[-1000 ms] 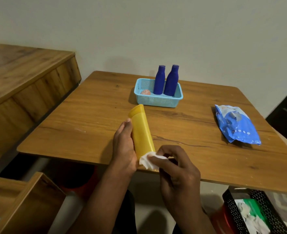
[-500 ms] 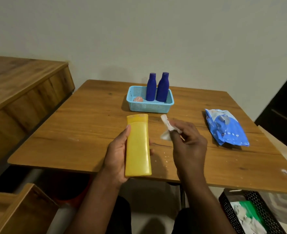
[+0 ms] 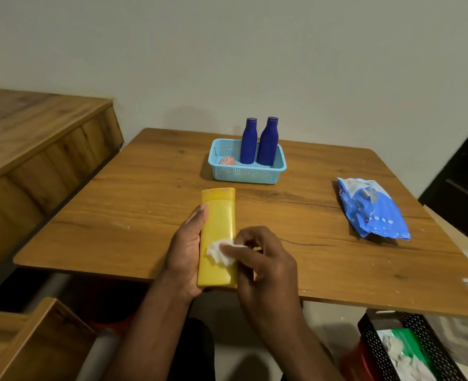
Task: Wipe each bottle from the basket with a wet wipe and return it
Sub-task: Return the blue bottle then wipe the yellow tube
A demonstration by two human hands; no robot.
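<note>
Mid-task by the look of it: the left hand [image 3: 186,251] grips the yellow bottle [image 3: 218,237] while the right hand [image 3: 265,259] pinches a wet wipe [image 3: 218,251] against it, and two blue bottles [image 3: 259,141] wait in the basket [image 3: 246,174].

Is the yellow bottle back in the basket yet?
No, the left hand holds the yellow bottle over the table's near edge, well short of the blue basket.

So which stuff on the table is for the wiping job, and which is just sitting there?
For the job:
yellow bottle, held by the left hand
wet wipe, pinched by the right hand
two blue bottles
blue basket
pack of wipes

Just lying about:
small orange thing in the basket
black crate on the floor
wooden cabinet
</note>
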